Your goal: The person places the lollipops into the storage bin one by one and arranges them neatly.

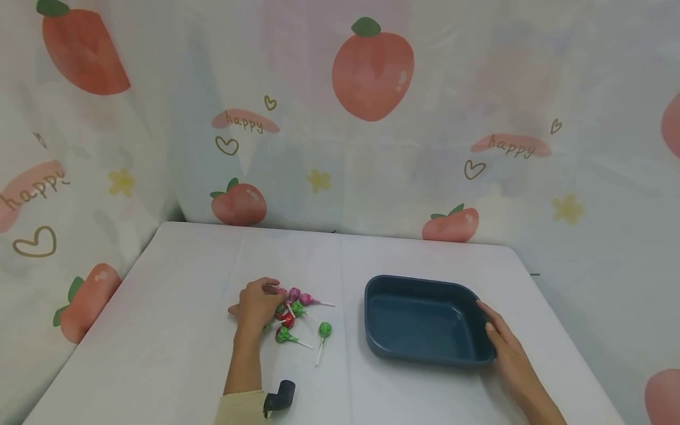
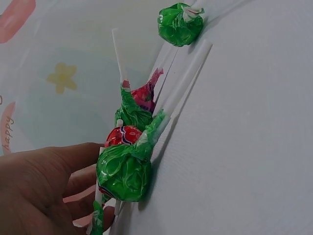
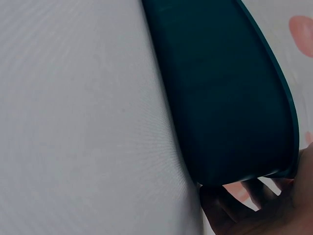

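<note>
Since the lollipops (image 1: 297, 309) sit bunched up toward the left of the white worktop (image 1: 404, 395), it kinda makes sense that the left grip (image 1: 257, 307) is the one over there, reaching in from the left side of the heap. Honestly can't tell if it's pinching one or just touching: in the left wrist view a green-wrapped lollipop (image 2: 124, 174) sits in front of the fingertips and blocks the bit that matters. The sticks poke out every which way, so I'd guess a sloppy grab would drag a neighbour along. One loner green lollipop (image 1: 325, 330) lies apart, just right of the bunch, stick pointing back at the person, probably the easiest to get fingers around. Over on the right, the dark blue tray (image 1: 414, 324) lies flat, mouth up, and the right grip (image 1: 510, 348) holds it by its right end, fingers bent against the outer wall. Looks to me like that's for steadying, since it'd probably skate around if bumped. Holding the far-right end also leaves the side facing the candy free, so nothing has to cross over.
</note>
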### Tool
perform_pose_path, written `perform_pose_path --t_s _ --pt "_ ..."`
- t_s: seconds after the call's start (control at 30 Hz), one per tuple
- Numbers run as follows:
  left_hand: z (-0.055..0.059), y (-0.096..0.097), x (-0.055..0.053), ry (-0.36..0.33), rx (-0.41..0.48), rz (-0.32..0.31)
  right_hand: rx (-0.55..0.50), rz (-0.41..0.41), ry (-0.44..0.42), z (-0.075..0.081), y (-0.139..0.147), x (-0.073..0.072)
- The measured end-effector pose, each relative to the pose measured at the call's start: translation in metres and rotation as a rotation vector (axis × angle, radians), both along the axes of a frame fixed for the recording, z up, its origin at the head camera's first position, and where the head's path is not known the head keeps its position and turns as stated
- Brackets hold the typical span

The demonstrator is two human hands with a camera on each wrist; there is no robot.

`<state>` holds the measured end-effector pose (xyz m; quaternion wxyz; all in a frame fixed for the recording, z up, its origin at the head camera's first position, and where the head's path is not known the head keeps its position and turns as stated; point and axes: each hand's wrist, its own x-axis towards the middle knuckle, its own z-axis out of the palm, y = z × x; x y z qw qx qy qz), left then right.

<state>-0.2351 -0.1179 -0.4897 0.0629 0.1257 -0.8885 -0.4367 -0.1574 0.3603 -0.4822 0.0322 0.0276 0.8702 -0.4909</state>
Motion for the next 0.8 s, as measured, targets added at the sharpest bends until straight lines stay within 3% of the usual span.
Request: perform_pose_path --t_s 0.17,0.37,0.8 --pt "0.000 0.001 0.002 -0.032 -0.022 0.035 0.012 0.002 0.005 -0.001 0.001 0.000" --pt "0.003 0.000 0.002 -0.021 -0.027 0.027 0.013 -0.004 -0.004 -0.001 0.000 0.000" --pt "0.019 0.011 0.003 0.128 0.088 -0.041 -0.015 0.009 0.015 -0.002 0.002 0.000"
